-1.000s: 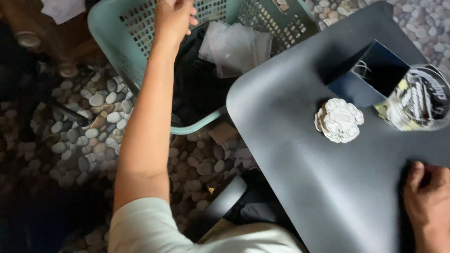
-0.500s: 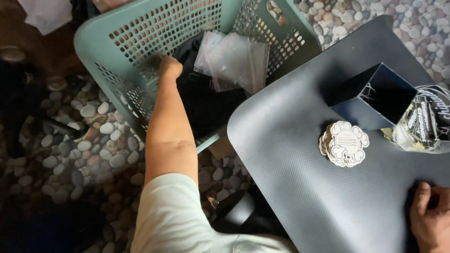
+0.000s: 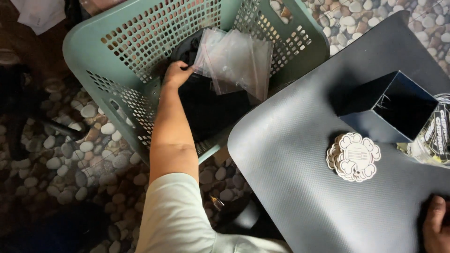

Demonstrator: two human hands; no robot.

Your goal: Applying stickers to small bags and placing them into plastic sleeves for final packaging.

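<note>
In the upper middle of the frame, the left hand (image 3: pixel 176 75) reaches into a pale green perforated basket (image 3: pixel 117 42), its grip closing on the edge of clear, crinkled plastic bags (image 3: pixel 236 61) lying over dark cloth (image 3: pixel 211 110). At the lower right corner, the right hand (image 3: pixel 436 229) rests on the dark tabletop (image 3: pixel 290 159); its grip cannot be told.

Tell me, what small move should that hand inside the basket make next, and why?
Probably close the fingers on a clear plastic bag and lift it. The left hand is down inside the green basket, touching the bags' edge above the dark cloth; whether it grips yet is unclear.
</note>
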